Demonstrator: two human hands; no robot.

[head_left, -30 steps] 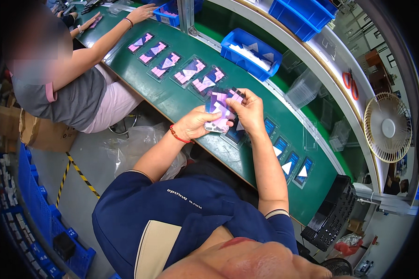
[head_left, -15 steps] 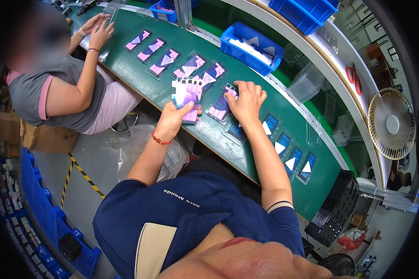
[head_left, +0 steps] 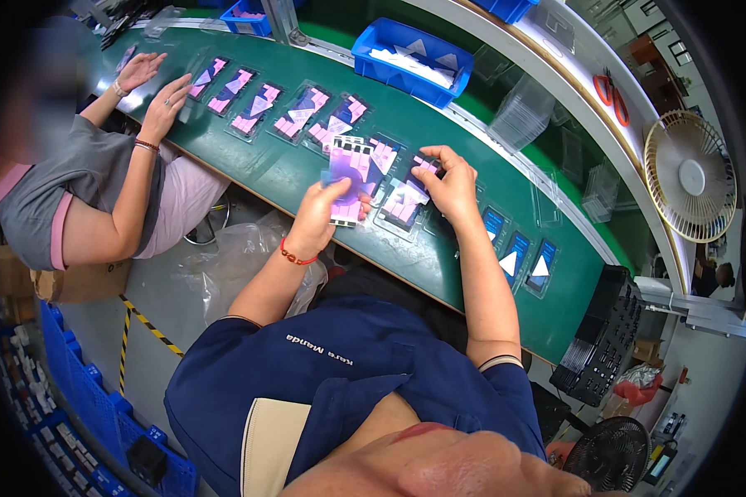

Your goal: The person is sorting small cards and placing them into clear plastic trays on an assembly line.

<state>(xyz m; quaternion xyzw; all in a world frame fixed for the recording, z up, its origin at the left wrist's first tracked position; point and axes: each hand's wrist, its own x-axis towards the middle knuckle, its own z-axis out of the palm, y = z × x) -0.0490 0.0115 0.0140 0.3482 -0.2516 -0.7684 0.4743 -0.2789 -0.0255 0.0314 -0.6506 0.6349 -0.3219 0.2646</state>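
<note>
While in left hand [head_left: 319,217], purple-pink packet [head_left: 350,180].

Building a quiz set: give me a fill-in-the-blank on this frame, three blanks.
1. The left hand holds a sheet of ____ pads.
2. The right hand rests on a tray lying on the ____ belt.
3. The bin behind the belt is ____.

Missing: pink; green; blue

Left hand [head_left: 323,211] raised in a closed grip; right hand [head_left: 449,184] pressing palm-down.
</note>
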